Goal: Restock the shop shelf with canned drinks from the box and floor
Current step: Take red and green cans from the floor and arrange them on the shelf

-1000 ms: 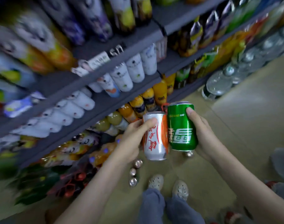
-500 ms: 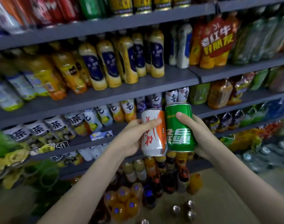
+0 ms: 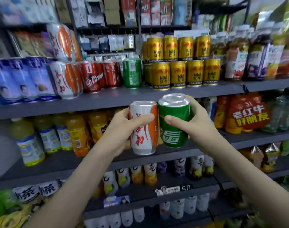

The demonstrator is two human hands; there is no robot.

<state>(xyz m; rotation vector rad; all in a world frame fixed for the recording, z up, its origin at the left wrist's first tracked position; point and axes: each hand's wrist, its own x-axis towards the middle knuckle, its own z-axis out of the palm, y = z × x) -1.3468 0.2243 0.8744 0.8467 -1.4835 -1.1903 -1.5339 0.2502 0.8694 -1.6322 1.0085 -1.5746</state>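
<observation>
Two cans are held in the air, side by side and touching, in front of the shelving and just below the can shelf [image 3: 107, 99]. Neither can touches the shelf.

- White can [image 3: 140, 140]: orange and red markings, upright. The left hand [image 3: 120, 130] grips it, with the thumb across its front and the fingers wrapped round its far side.
- Green can [image 3: 173, 137]: tipped slightly so that its silver end shows. The right hand [image 3: 196, 120] grips it, with the thumb on its front and the fingers curled round its right side.

Both hands are closed firmly round their cans.

Stock on the shelf, left to right:

1. Blue cans [image 3: 22, 78], one tier.
2. White-orange cans [image 3: 66, 79], two tiers, blurred.
3. Red cans [image 3: 94, 76], one tier.
4. One green shelf can [image 3: 132, 73], just beside the red cans.
5. Gold cans [image 3: 178, 63], two tiers.
6. Bottles and cartons at the far right, too blurred to identify.

A strip of bare shelf board runs in front of the red cans and the green shelf can.

The level below carries juice bottles [image 3: 58, 129], behind and to the left of the held cans. A red tag [image 3: 249, 114] hangs to their right
</observation>
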